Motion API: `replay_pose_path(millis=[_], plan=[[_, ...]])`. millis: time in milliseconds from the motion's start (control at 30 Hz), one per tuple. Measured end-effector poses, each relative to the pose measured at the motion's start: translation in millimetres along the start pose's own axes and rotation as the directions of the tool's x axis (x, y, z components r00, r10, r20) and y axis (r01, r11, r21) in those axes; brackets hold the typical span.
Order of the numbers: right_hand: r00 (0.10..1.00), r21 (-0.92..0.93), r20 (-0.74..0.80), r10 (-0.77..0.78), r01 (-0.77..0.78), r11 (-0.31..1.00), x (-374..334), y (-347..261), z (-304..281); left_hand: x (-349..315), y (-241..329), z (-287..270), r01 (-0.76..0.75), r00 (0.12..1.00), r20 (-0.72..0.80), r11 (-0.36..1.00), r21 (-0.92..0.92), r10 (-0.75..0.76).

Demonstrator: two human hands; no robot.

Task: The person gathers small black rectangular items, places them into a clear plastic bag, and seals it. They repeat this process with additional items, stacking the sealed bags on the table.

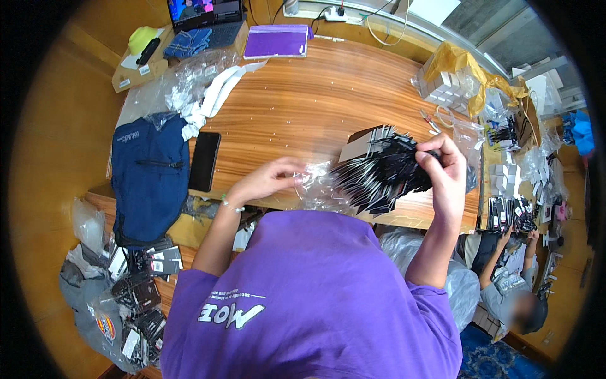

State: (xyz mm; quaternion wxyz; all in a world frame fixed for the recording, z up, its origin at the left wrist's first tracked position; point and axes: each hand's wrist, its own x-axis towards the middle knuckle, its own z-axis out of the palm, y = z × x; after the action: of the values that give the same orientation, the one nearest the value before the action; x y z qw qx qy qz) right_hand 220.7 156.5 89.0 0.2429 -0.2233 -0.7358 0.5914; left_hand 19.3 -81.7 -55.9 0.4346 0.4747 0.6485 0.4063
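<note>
Right of the black phone [205, 162], the left hand [273, 178] holds its fingers narrowed on a clear plastic bag [317, 187], while farther right of the phone the right hand [445, 165] pinches the fanned bundle of black tags [390, 170], gathered together but apparently outside the bag and not yet squared.

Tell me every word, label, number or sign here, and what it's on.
I won't copy out wording; here's where it stands.
Purple shirt: white lettering, upside down.
Navy cloth: white lettering near its top.
Grey cloth: coloured emblem with lettering.
Tags: print too small to read.
Cardboard: labels too small to read.
Bundle: nothing legible.
</note>
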Motion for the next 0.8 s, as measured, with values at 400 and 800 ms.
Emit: replay_pose_path(millis=[400, 800], plan=[[0.932, -0.349, 0.361, 0.001, 0.135, 0.927, 44, -9, 23, 91, 114, 6, -0.465, 0.858, -0.159, 0.869, 0.168, 0.489], [0.672, -0.583, 0.738, 0.063, 0.587, 0.562, 65, -9, 35, 120, 82, -4, -0.248, 0.958, 0.161, 0.968, 0.035, 0.239]])
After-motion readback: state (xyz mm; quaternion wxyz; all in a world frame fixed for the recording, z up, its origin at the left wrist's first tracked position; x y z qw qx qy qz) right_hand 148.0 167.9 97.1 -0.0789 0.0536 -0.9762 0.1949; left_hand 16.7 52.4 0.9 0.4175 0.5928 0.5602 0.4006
